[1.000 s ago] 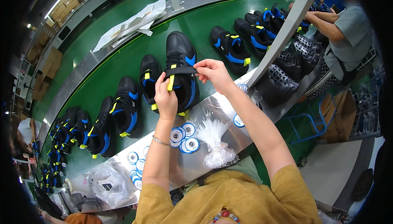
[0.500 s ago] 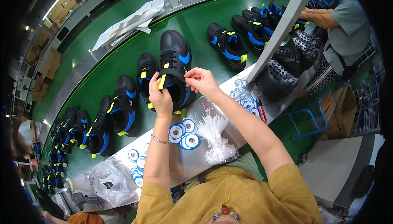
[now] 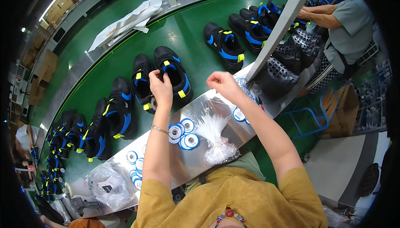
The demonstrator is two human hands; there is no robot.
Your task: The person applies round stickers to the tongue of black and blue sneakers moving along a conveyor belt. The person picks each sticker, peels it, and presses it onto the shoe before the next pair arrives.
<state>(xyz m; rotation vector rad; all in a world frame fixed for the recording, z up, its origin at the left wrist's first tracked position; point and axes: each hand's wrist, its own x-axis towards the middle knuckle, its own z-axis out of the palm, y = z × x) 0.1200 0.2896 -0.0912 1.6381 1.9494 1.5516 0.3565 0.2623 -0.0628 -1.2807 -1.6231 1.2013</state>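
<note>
A black sports shoe (image 3: 183, 71) with blue panels and yellow tabs stands on the green surface, beside its similar mate (image 3: 140, 80). My left hand (image 3: 161, 89) is over the inner side of the shoe's collar, fingers curled together; what they pinch is hidden. A round tag (image 3: 153, 103) shows beside that hand, between the shoes. My right hand (image 3: 227, 86) is apart from the shoes, above the metal ledge, its fingers bent in; anything in them is too small to make out. Below lie round blue-rimmed tags (image 3: 183, 135) and a bundle of clear plastic fasteners (image 3: 214, 130).
More black-and-blue shoes stand in rows at left (image 3: 118, 107) and right (image 3: 225, 46). A slanted grey post (image 3: 279, 30) rises at right, beside black perforated items (image 3: 283, 71). A clear plastic bag (image 3: 110, 186) lies on the ledge. A co-worker (image 3: 352, 23) stands at far right.
My right hand has left the shoe and moved right, toward the ledge. The shoe, earlier lifted and tilted in my hands, now stands beside its mate. My left hand stays at its collar.
</note>
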